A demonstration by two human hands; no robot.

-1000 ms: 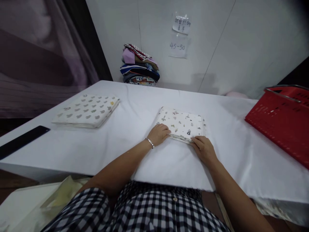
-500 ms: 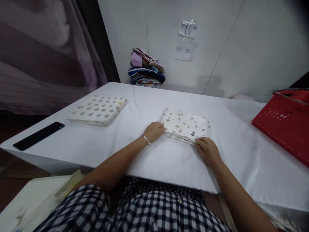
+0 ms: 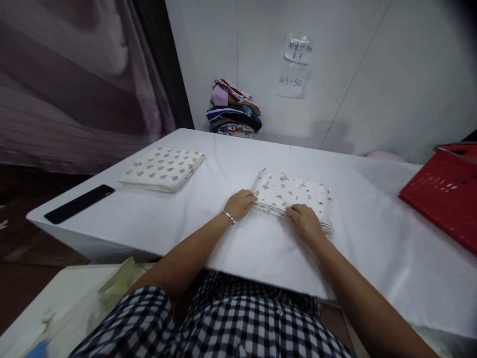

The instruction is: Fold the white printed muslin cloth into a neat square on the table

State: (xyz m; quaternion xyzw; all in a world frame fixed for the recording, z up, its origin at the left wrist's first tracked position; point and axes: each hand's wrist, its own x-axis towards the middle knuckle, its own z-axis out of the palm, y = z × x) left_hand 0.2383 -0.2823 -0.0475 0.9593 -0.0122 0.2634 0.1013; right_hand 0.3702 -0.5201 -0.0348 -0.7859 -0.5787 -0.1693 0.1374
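Note:
A folded white cloth (image 3: 288,191) with small scattered prints lies on the white-covered table, its stacked layers showing along the near edge. My left hand (image 3: 240,205), with a silver bracelet at the wrist, pinches the cloth's near left corner. Midway along the near edge, my right hand (image 3: 306,223) grips the layers, thumb and fingers closed on them and hiding part of that edge. A second folded cloth (image 3: 164,169), white with grey leaf-like prints, lies apart to the left.
A long black flat object (image 3: 79,204) lies at the table's left end. On the right stands a red perforated basket (image 3: 443,194). Folded fabrics (image 3: 234,112) are piled behind the table's far edge, below paper notes (image 3: 294,79) on the wall. A pale surface (image 3: 48,308) sits lower left.
My right hand has slid left along the cloth's near edge, away from its right corner. My left hand stays at the left corner. The view has shifted slightly left.

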